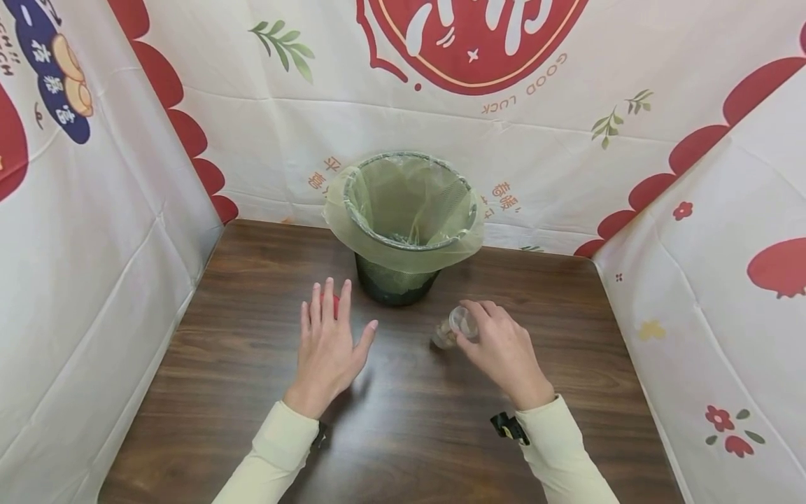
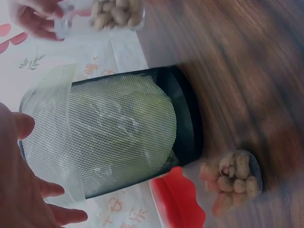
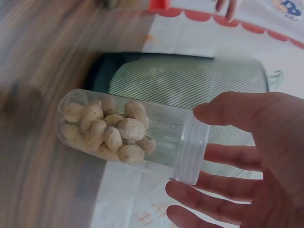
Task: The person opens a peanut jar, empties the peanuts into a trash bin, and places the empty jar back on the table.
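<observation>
Your right hand (image 1: 504, 350), right of centre in the head view, curls fingers and thumb round the open neck of a clear jar (image 3: 128, 133) of peanuts (tilted, lidless). Your left hand (image 1: 327, 346) lies flat, fingers spread, holding nothing. You seem to be lifting the jar; next likely calls for tipping it over the lined bin (image 1: 403, 217).

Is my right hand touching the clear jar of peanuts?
Touching. In the head view the right hand has its fingers curled over the jar. The right wrist view shows the thumb and fingers at the jar's threaded mouth, peanuts inside.
</observation>
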A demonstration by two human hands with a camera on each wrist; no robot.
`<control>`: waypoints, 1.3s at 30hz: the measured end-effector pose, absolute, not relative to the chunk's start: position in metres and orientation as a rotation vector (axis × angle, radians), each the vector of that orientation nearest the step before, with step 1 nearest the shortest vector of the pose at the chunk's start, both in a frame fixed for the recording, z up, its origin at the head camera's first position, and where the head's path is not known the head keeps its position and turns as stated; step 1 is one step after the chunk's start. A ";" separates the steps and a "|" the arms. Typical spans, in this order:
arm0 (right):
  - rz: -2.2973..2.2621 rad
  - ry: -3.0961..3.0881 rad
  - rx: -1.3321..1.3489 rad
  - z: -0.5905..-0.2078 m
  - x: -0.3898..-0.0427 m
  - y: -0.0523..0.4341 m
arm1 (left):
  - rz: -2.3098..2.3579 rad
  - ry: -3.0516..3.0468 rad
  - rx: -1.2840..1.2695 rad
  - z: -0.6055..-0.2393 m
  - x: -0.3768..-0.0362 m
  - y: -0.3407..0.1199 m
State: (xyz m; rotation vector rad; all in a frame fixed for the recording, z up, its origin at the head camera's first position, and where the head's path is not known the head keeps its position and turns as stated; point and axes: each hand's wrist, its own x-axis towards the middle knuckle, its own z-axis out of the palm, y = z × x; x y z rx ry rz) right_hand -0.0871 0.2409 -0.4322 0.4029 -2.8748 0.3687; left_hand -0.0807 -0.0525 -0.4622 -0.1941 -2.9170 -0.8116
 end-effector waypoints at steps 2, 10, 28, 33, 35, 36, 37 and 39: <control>0.400 -2.844 0.405 -0.425 -0.085 0.235 | -0.834 -2.911 -0.207 -0.461 -0.081 -0.051; 0.529 -2.734 0.459 -0.400 -0.078 0.213 | -0.849 -2.897 -0.280 -0.458 -0.081 -0.047; 1.045 -2.589 0.677 -0.379 -0.068 0.178 | -0.952 -2.601 -0.637 -0.444 -0.075 -0.034; 1.066 -2.608 0.714 -0.385 -0.066 0.172 | -1.011 -2.531 -0.698 -0.443 -0.073 -0.032; 1.065 -2.626 0.711 -0.387 -0.066 0.171 | -1.024 -2.540 -0.704 -0.443 -0.072 -0.032; 1.065 -2.637 0.706 -0.388 -0.065 0.170 | -1.025 -2.546 -0.706 -0.443 -0.072 -0.032; 1.067 -2.646 0.702 -0.388 -0.065 0.170 | -1.022 -2.554 -0.706 -0.443 -0.072 -0.032; 1.075 -2.666 0.696 -0.389 -0.066 0.170 | -1.015 -2.570 -0.703 -0.444 -0.072 -0.033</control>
